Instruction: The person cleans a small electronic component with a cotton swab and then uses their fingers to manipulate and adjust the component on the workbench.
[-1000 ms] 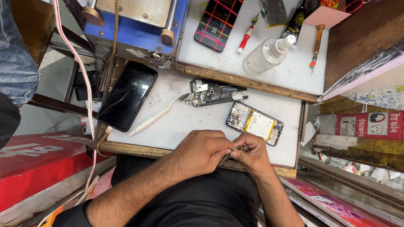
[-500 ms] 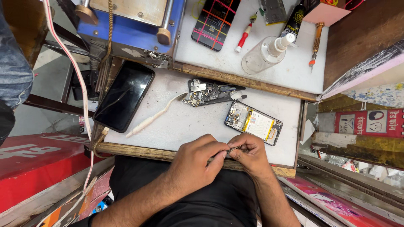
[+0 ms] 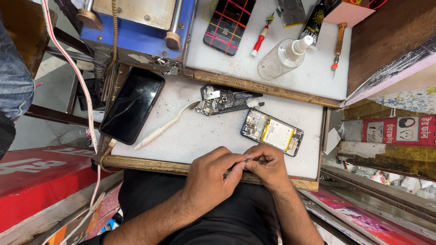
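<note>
My left hand [image 3: 212,177] and my right hand [image 3: 268,165] meet at the near edge of the white work board [image 3: 190,136]. Both pinch a thin metal tool, seemingly tweezers [image 3: 247,160], between their fingertips; what sits at its tip is too small to tell. Just beyond my right hand lies an opened phone body [image 3: 272,132] with a yellow-white battery showing. Further back rests a removed circuit board with a dark frame part [image 3: 222,100].
A black phone screen [image 3: 132,105] lies at the board's left, beside a white toothbrush [image 3: 165,125]. On the raised shelf stand a clear bottle [image 3: 284,58], a red-white screwdriver [image 3: 261,38], an orange screwdriver [image 3: 337,47], a gridded phone [image 3: 228,23] and a blue machine [image 3: 136,31]. Someone's jeans-clad leg [image 3: 13,86] is at left.
My hands have stayed together at the board's near edge, with small finger shifts on the tool. The view has drifted slightly; nothing on the board has moved.
</note>
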